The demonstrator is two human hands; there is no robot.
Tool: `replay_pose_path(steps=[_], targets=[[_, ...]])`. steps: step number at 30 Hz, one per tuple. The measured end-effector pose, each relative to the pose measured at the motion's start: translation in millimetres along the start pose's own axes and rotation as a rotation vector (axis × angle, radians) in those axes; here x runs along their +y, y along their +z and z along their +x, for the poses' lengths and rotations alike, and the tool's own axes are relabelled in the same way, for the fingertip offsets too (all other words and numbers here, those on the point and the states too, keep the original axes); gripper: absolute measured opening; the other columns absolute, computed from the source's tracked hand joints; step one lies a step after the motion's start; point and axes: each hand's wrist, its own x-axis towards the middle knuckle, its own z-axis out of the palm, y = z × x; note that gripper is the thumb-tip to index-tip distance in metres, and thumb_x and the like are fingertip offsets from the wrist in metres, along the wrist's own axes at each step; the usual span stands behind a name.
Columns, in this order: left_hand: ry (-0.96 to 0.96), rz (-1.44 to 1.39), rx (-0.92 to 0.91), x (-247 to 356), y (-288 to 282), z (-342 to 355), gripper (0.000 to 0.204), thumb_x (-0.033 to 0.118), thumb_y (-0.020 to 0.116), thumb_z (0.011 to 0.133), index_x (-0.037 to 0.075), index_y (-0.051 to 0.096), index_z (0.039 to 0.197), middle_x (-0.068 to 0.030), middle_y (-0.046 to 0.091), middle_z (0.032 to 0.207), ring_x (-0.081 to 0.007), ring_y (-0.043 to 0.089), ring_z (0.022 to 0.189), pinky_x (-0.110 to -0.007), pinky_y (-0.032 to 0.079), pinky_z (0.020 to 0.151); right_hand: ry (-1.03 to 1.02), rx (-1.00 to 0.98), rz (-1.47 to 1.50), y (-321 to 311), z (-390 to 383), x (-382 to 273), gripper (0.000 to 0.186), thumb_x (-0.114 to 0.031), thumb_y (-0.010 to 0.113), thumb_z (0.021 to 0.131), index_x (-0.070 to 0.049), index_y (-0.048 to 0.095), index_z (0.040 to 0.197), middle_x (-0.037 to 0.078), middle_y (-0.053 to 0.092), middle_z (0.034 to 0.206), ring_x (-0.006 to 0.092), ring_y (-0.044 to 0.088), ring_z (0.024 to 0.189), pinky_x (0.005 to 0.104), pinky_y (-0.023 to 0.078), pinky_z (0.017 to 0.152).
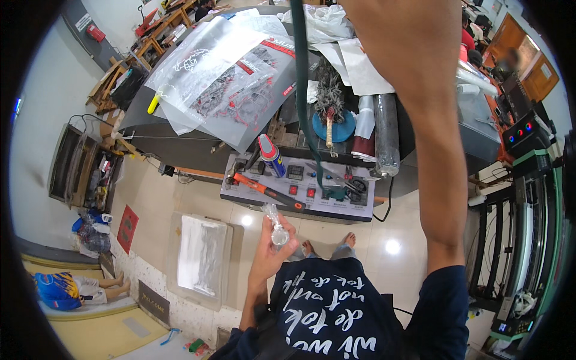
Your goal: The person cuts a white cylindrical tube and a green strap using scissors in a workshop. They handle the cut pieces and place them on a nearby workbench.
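Between the thumb and fingers of the left hand (271, 247) we find a small clear packet (279, 234), firmly pinched: its crinkled, glossy film is gathered into a loose tail pointing away from us, and a rounded, silvery shape lies within, its exact nature too small to tell. Of the right hand (399, 36), raised close to the lens and cut by the upper edge, we cannot tell whether it grips anything, since its fingers are out of view.

Just beyond the left hand we note a grey control panel (354, 210), flat and boxy, with red switches and small printed captions. On it lie a hammer (267, 191) with an orange-and-black handle and an upright blue spray can (271, 159) with a red cap and a printed label, its contents hidden. To the left of the left hand, on glossy floor tiles, we observe a translucent plastic box (229, 252), rectangular with rounded corners, showing a bright white area whose contents we cannot make out.

Farther beyond the left hand, smooth transparent sheets (207, 78) overlap, bearing red and black printing. Nearer the right forearm are a grey, feathery duster (327, 84) over a round blue disc (343, 129) and a black, film-wrapped roll (387, 135). Nearest us, white script covers the dark shirt (384, 318).
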Motion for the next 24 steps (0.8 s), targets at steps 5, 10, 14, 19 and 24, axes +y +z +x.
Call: replay_pose_path(steps=[5,10,14,19,24], targets=[[-0.053,-0.240,-0.031,-9.6,-2.1,12.7,0.035,0.017,0.067,0.094,0.006,0.047,0.121,-0.0022,0.053,0.102,-0.0114,0.052,0.095,-0.029,0.043,0.088,0.381,-0.317,-0.143,1.8,-48.4,24.2,0.012,-0.006,0.070,0.086,0.002,0.067,0.095,0.008,0.069,0.076,0.0087,0.064,0.069,0.0253,0.049,0.060],[-0.388,0.108,-0.287,-37.2,-0.5,32.9,0.038,0.034,0.070,0.092,0.006,0.060,0.114,-0.0046,0.061,0.093,-0.0107,0.058,0.085,-0.030,0.046,0.077,0.575,-0.322,-0.186,0.2,-102.7,49.8,0.013,-0.008,0.071,0.082,0.003,0.068,0.087,0.013,0.068,0.073,0.0205,0.066,0.066,0.0318,0.052,0.063],[-0.409,0.559,-0.300,-119.1,30.0,51.4,0.066,0.049,0.080,0.081,0.004,0.061,0.126,-0.0117,0.068,0.105,-0.0196,0.065,0.085,-0.035,0.052,0.077,0.753,-0.304,-0.165,-5.7,-128.0,55.6,0.015,-0.011,0.073,0.082,0.002,0.068,0.087,0.013,0.067,0.073,0.0221,0.064,0.065,0.0328,0.051,0.064],[-0.415,0.508,-0.236,-182.4,43.5,78.2,0.073,0.047,0.081,0.081,0.005,0.057,0.136,-0.0150,0.067,0.112,-0.0162,0.064,0.075,-0.029,0.050,0.061,0.810,-0.327,-0.122,-19.9,-137.2,45.2,0.012,-0.009,0.072,0.089,0.001,0.066,0.093,0.002,0.064,0.074,0.0049,0.058,0.060,0.0199,0.046,0.053],[-0.371,0.559,-0.234,-164.8,51.0,91.2,0.072,0.044,0.082,0.080,0.005,0.057,0.135,-0.0133,0.066,0.112,-0.0207,0.064,0.084,-0.035,0.051,0.075,0.800,-0.186,-0.088,-27.3,-151.6,42.2,0.011,-0.005,0.071,0.090,0.001,0.067,0.098,0.002,0.065,0.079,0.0048,0.059,0.066,0.0210,0.047,0.057]])
